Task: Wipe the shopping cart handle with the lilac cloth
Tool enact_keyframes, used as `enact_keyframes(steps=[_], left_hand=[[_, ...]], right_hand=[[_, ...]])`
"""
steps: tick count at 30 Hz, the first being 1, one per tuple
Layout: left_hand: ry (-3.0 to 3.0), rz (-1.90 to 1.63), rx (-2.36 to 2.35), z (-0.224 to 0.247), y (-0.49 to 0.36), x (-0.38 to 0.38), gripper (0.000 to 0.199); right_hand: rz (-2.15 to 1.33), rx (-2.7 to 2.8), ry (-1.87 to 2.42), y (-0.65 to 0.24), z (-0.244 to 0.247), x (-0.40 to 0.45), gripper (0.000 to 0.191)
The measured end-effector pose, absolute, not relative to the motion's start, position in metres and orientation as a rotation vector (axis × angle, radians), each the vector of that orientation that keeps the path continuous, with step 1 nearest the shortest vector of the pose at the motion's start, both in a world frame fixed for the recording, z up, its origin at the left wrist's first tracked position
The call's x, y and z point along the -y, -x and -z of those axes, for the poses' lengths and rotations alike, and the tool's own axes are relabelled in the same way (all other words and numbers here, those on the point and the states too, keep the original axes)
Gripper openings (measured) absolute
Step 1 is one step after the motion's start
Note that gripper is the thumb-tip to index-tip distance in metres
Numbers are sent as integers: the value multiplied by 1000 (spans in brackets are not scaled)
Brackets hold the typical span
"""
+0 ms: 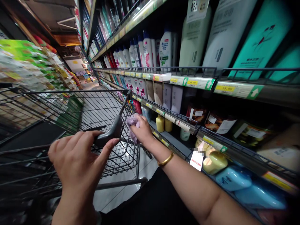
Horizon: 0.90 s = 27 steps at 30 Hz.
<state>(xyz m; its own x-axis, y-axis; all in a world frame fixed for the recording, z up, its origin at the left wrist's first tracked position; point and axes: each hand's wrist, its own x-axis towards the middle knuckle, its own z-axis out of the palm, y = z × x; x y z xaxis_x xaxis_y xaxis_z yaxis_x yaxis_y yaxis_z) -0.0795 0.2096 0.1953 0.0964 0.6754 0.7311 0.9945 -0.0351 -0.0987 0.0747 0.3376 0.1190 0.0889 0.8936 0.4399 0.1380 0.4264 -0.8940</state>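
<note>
My left hand [77, 156] is closed over the handle of a black wire shopping cart [103, 101], its thumb stretched along the near side below the grey handle end [111, 129]. A crumpled light purple cloth [132, 122] is gripped in my right hand [143, 128], just right of the cart's side and short of the shelves. My right wrist carries a gold bangle [166, 159]. The fingertips of my right hand are partly hidden by the cloth and the hand itself.
Tall shelves [192, 80] run along the right, with white shampoo bottles [166, 50], turquoise bottles [263, 40], jars [220, 121] and yellow bottles [160, 123]. Stacked green and white packages [25, 59] stand on the left. A tiled aisle floor [112, 200] shows below the cart.
</note>
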Motion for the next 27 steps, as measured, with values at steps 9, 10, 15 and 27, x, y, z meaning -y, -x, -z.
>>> enact_keyframes(steps=[9,10,15,27], left_hand=[[1786,718,1647,-198,74,-207,55],[1777,729,1630,-198,74,-208,53],[1755,776,1503,-197,72,-214,49],[1762,819,1462,-195,75,-216,40]], right_hand=[[-581,1467,779,-84,-135,-321,38],[-630,1480,884,-85,-128,-328,39],[-781,1478,1078,-86,-120,-339,39],[-772,1510,1052,-88,-130,-329,37]])
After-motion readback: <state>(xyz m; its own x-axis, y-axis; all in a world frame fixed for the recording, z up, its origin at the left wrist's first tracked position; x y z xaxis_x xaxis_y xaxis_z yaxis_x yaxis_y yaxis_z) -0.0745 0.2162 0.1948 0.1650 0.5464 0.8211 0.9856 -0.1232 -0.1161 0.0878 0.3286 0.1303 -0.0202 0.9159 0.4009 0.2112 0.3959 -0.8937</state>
